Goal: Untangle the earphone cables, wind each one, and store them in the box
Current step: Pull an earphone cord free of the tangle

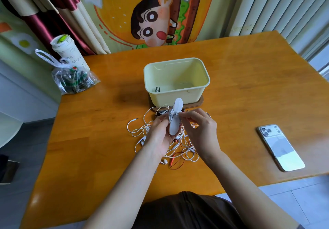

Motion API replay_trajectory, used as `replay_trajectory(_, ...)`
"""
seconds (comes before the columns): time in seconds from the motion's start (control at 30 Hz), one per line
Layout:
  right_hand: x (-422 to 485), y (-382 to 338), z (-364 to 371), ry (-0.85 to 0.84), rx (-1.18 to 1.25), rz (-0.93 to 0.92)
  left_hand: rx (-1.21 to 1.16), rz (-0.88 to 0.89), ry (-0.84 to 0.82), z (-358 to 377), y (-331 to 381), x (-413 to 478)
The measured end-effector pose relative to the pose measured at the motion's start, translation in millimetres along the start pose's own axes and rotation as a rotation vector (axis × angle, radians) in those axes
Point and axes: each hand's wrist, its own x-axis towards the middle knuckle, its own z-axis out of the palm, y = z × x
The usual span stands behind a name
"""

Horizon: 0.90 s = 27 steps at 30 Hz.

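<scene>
A pale yellow box (pixel 199 86) stands open on a brown lid at the table's middle, with a small dark item in its near left corner. Just in front of it lies a tangle of white earphone cables (pixel 140 131) mixed with a red cable (pixel 175 164). Above the tangle my left hand (pixel 160 136) grips a white flat winder card (pixel 175 116), held upright. My right hand (pixel 199 131) pinches a cable end at the card's middle, where a few turns of white cable cross it.
A phone (pixel 281 147) lies face down on the table's right side. A clear plastic bag (pixel 73 79) and a white cup (pixel 68 52) stand at the far left corner. The wooden table (pixel 249 86) ends close to my body.
</scene>
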Motion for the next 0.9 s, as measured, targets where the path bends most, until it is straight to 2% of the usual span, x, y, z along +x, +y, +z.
replay_trajectory(0.23, -3, 2, 1, 0.001, -0.030, -0.016, 0.201, 0.074, -0.061, -2, -1, -3)
replay_trajectory(0.33, -4, 1, 1, -0.034, -0.021, -0.033, 0.282, 0.130, -0.023, -5, -2, -3)
replay_trajectory(0.5, -5, 0, 1, -0.074, -0.035, -0.054, 0.281, 0.152, 0.029, -5, -2, -3)
replay_trajectory(0.77, -2, -12, -1, -0.068, 0.238, 0.328, 0.248, 0.208, -0.077, -6, -4, -5)
replay_trajectory(0.9, -1, -14, -2, -0.100, 0.296, 0.394, 0.237, 0.202, -0.079, -9, -4, -4)
